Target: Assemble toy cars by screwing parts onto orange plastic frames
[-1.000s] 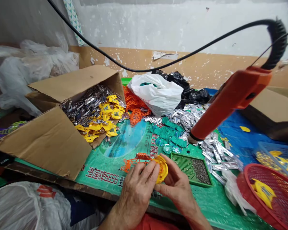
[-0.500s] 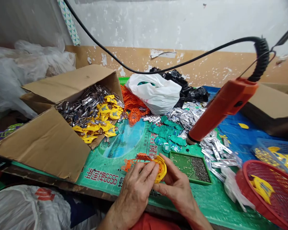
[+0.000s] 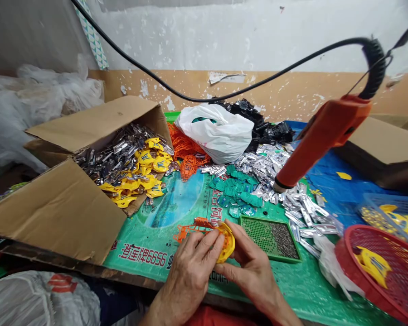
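Observation:
Both hands meet low in the middle of the head view, over the table's front edge. My left hand (image 3: 192, 262) is closed, its fingers pressed on a yellow plastic part (image 3: 228, 244) and the orange lattice-like plastic piece (image 3: 187, 230) joined or lying against it. On the right side of the yellow part, my right hand (image 3: 250, 267) grips the rim between thumb and fingers. The undersides of both parts are hidden by my fingers. Just beyond my right hand lies a green tray (image 3: 258, 235) with small screws (image 3: 283, 240) heaped at its right end.
A red electric screwdriver (image 3: 313, 149) hangs from a black cable (image 3: 190, 97) at right. A cardboard box (image 3: 57, 213) spills silver and yellow parts (image 3: 144, 158) at left. Green pieces (image 3: 236, 190), silver strips (image 3: 306, 210), a white bag (image 3: 217, 131) and a red basket (image 3: 352, 235) surround the hands.
The hanging screwdriver has swung slightly right and up. Both hands keep hold of the yellow part, which has turned slightly. The whole view has shifted a little.

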The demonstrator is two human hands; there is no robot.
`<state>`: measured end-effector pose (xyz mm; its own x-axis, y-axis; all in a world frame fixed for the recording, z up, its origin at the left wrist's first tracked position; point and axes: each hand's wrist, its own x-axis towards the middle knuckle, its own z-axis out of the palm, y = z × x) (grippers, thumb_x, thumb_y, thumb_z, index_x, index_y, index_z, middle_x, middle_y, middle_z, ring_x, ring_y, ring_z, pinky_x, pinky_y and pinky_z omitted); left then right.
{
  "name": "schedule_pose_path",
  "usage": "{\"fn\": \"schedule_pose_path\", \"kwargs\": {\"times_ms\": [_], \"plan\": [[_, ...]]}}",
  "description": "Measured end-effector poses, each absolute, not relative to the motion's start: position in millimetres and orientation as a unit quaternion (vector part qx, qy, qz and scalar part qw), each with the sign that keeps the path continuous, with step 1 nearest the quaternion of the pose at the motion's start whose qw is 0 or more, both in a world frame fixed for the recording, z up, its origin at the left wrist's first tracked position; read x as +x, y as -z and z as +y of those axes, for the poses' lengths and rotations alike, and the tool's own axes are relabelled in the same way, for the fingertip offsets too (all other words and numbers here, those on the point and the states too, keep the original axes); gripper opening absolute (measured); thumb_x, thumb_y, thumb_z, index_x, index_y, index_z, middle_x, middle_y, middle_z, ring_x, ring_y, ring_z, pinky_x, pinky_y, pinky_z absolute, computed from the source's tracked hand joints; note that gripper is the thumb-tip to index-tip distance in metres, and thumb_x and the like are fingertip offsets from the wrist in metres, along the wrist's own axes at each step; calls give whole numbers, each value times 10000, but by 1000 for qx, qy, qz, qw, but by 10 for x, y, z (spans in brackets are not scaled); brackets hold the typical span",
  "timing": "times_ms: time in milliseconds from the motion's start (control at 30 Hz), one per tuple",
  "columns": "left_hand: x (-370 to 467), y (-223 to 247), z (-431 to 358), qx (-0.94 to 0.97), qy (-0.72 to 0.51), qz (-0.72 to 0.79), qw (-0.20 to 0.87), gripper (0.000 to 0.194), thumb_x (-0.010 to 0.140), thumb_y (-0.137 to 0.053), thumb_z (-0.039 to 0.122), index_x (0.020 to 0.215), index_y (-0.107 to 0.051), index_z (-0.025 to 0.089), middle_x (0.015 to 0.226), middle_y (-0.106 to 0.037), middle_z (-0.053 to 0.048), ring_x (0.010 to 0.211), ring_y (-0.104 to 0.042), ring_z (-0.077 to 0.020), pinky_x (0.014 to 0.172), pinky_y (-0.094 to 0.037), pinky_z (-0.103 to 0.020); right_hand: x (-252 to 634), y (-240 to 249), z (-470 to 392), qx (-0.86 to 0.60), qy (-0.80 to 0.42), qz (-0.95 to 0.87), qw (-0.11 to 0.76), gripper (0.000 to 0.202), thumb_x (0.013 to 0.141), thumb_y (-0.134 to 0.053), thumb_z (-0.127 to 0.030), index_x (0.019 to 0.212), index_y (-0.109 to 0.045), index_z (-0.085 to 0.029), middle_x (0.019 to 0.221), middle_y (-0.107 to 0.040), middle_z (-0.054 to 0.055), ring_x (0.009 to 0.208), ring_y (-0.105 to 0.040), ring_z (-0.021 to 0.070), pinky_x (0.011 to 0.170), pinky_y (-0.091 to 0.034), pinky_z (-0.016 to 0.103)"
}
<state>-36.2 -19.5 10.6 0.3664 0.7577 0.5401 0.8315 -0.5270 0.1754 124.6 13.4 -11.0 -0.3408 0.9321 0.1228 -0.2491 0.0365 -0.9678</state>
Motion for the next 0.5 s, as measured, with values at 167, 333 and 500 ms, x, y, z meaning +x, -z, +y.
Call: {"fn": "schedule_pose_path", "kwargs": {"times_ms": [167,333,500], "plan": [[-375,-97,-188,-834,295,-464,44,426,909,-382,55,1313,-510,101,1243,-642,-116,1003,-561,-247,847,-520,-375,1250,73,148,-314,-568,-589,481,723,699,-785,-158,1296,-520,-468,1343,-530,-18,1194,-576,190,892,-547,219],[-401,-157,-207,-840,294,-455,-17,499,844,-491,66,1341,-474,102,1281,-610,-133,1059,-557,-258,904,-507,-404,1250,1,146,-313,-492,-657,478,740,732,-762,-197,1352,-452,-457,1321,-541,-4,1127,-612,177,816,-571,198],[-456,-192,-209,-843,306,-442,-23,454,875,-498,120,1328,-477,114,1206,-652,-136,1000,-603,-250,853,-527,-392,1257,-71,164,-298,-381,-742,464,754,751,-749,-247,1402,-395,-385,1248,-571,34,1127,-592,183,893,-540,231]]}}
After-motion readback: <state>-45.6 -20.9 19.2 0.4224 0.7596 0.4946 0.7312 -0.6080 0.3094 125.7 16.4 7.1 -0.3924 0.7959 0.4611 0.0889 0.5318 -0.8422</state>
